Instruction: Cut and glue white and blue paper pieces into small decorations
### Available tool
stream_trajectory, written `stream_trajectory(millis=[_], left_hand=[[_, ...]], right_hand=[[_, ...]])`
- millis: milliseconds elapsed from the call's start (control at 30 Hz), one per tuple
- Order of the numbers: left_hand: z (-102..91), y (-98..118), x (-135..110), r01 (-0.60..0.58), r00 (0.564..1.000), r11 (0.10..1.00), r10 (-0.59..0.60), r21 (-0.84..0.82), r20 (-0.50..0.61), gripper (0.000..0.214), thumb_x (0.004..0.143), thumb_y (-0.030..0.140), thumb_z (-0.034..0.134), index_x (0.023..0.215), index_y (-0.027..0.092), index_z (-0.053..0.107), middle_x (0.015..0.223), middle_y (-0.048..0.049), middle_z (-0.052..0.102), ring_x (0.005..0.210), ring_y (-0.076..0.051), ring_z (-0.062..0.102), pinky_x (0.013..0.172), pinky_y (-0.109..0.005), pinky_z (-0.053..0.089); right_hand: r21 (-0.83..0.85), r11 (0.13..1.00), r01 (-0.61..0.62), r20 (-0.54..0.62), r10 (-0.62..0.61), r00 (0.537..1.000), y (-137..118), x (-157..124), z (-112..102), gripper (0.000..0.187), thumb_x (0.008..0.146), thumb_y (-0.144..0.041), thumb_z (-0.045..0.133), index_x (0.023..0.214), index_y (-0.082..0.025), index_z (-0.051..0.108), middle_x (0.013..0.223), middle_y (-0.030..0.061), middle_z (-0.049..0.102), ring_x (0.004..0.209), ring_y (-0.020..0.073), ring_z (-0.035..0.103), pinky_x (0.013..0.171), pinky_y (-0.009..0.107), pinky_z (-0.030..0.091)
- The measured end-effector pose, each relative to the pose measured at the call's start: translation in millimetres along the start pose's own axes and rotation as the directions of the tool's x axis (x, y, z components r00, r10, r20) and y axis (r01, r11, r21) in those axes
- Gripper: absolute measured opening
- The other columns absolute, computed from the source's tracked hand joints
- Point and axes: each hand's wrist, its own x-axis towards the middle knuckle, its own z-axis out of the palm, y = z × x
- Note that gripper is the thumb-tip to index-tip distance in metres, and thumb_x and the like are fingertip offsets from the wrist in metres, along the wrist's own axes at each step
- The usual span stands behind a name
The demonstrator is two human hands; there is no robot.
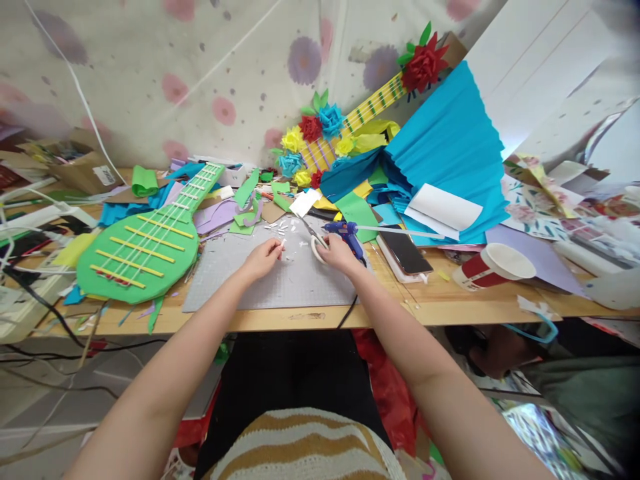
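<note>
Over the grey cutting mat (pixel 230 287), my left hand (pixel 264 259) pinches a small strip of white paper (pixel 283 245). My right hand (pixel 338 253) grips white-handled scissors (pixel 317 241), whose blades point up and away to the left. Several tiny white paper pieces (pixel 281 228) lie scattered on the mat between and beyond my hands. A blue glue gun (pixel 346 232) rests just past my right hand. To the left sits a green paper lute-like instrument (pixel 145 257) with yellow bars and white strings.
A yellow paper guitar (pixel 373 103) with paper flowers leans against the wall. Blue crepe paper (pixel 450 147) and green scraps (pixel 356 210) crowd the back. On the right are a phone (pixel 406 250) and a paper cup (pixel 493 267). A power strip (pixel 30 293) is far left.
</note>
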Motion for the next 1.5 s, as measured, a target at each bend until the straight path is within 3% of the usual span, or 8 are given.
stream_trajectory(millis=[100,200,367,500,800,1133,1333,1500], left_hand=[[2.7,-1.8,-2.9,0.085,0.996,0.975,-0.080,-0.207,0.033,0.021,0.082,0.037,0.040,0.077,0.018,0.048,0.063,0.0030,0.047,0.046,-0.008,0.040,0.043,-0.021,0.038],[5.8,-0.4,-6.8,0.115,0.993,0.934,-0.100,-0.338,0.062,0.025,0.081,0.042,0.043,0.079,0.018,0.047,0.061,0.0038,0.045,0.042,-0.006,0.036,0.035,-0.019,0.036],[6.2,2.6,-10.6,0.088,0.996,0.931,-0.075,-0.354,0.049,0.027,0.080,0.042,0.045,0.087,0.017,0.052,0.061,0.0037,0.045,0.040,-0.005,0.035,0.034,-0.018,0.038],[4.7,3.6,-10.1,0.092,0.996,0.947,-0.089,-0.309,0.024,0.024,0.078,0.039,0.046,0.081,0.016,0.052,0.060,0.0031,0.045,0.041,-0.005,0.036,0.035,-0.018,0.039],[3.1,1.0,-9.6,0.058,0.998,0.982,-0.058,-0.182,0.008,0.029,0.077,0.037,0.045,0.093,0.015,0.056,0.060,0.0030,0.046,0.039,-0.007,0.037,0.037,-0.021,0.037],[-2.5,8.1,-8.6,0.056,0.998,0.997,-0.056,-0.055,0.004,0.026,0.077,0.038,0.044,0.069,0.016,0.057,0.054,0.0031,0.045,0.040,-0.007,0.039,0.040,-0.021,0.034],[-5.0,11.6,-6.6,-0.018,1.000,1.000,0.019,-0.017,0.010,0.029,0.076,0.037,0.045,0.078,0.015,0.064,0.064,-0.0001,0.055,0.052,-0.010,0.046,0.049,-0.022,0.039],[-2.9,12.5,-5.5,-0.030,1.000,0.999,0.030,-0.036,-0.006,0.029,0.076,0.036,0.045,0.081,0.015,0.065,0.064,-0.0008,0.056,0.058,-0.011,0.049,0.052,-0.022,0.040]], right_hand=[[0.204,0.975,0.093,-0.020,-0.091,0.996,0.1,-2.5,-1.7,0.028,0.074,-0.039,0.053,0.091,-0.018,0.051,0.090,0.0045,0.060,0.080,0.0170,0.055,0.068,0.027,0.041],[0.224,0.959,0.175,-0.073,-0.163,0.984,-6.1,-9.2,1.7,0.042,0.064,-0.045,0.061,0.093,-0.018,0.047,0.092,0.0041,0.057,0.081,0.0164,0.052,0.068,0.026,0.041],[0.155,0.930,0.334,-0.035,-0.333,0.942,-15.4,-17.4,4.6,0.049,0.065,-0.047,0.062,0.101,-0.017,0.046,0.101,0.0071,0.054,0.092,0.0183,0.049,0.076,0.029,0.040],[0.037,0.909,0.415,0.045,-0.417,0.908,-19.4,-21.4,1.2,0.052,0.066,-0.052,0.061,0.101,-0.017,0.047,0.096,0.0069,0.055,0.094,0.0205,0.048,0.078,0.030,0.039],[-0.010,0.887,0.461,0.101,-0.458,0.883,-22.0,-21.6,-1.2,0.055,0.066,-0.058,0.059,0.100,-0.016,0.047,0.095,0.0077,0.055,0.092,0.0206,0.050,0.077,0.029,0.037],[-0.014,0.898,0.440,0.151,-0.433,0.889,-28.5,-21.9,-4.8,0.054,0.067,-0.063,0.056,0.094,-0.017,0.048,0.091,0.0067,0.058,0.084,0.0195,0.053,0.068,0.026,0.036],[-0.066,0.908,0.414,0.176,-0.398,0.900,-29.2,-23.0,-3.5,0.036,0.079,-0.049,0.047,0.096,-0.018,0.045,0.083,0.0045,0.062,0.072,0.0174,0.055,0.059,0.025,0.033],[-0.130,0.910,0.394,0.195,-0.366,0.910,-31.4,-23.5,-3.9,0.027,0.080,-0.037,0.045,0.098,-0.017,0.044,0.085,0.0052,0.064,0.070,0.0183,0.056,0.056,0.025,0.032]])
